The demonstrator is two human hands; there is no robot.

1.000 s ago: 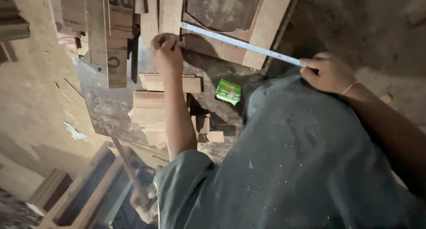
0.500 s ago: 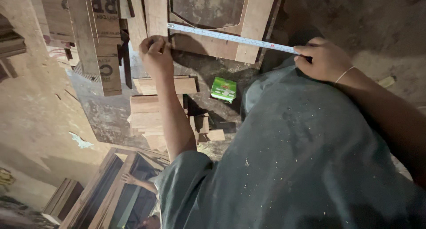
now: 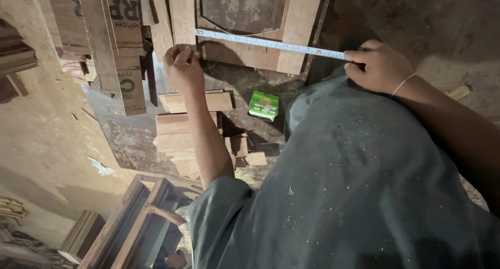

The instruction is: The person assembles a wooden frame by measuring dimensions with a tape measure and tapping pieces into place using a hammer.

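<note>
A white tape measure (image 3: pixel 271 44) is stretched across a wooden board with a dark panel (image 3: pixel 299 29). My left hand (image 3: pixel 183 65) has its fingers curled at the tape's left end, by the board's left edge. My right hand (image 3: pixel 379 65), with a thin bangle at the wrist, pinches the tape's right end near the board's right side. What else the left fist holds is hidden. My dusty grey-green garment (image 3: pixel 354 196) fills the lower right of the view.
A small green box (image 3: pixel 263 105) lies below the board, beside stacked short wooden blocks (image 3: pixel 182 128). Planks and printed plywood strips (image 3: pixel 120 39) lean at upper left. A wooden frame (image 3: pixel 130 227) sits at lower left, where another person's arm (image 3: pixel 161 212) shows.
The view has shifted so both hands and the tape sit slightly lower and further right. The hands keep their hold on the stretched tape, which now lies flatter across the board.
</note>
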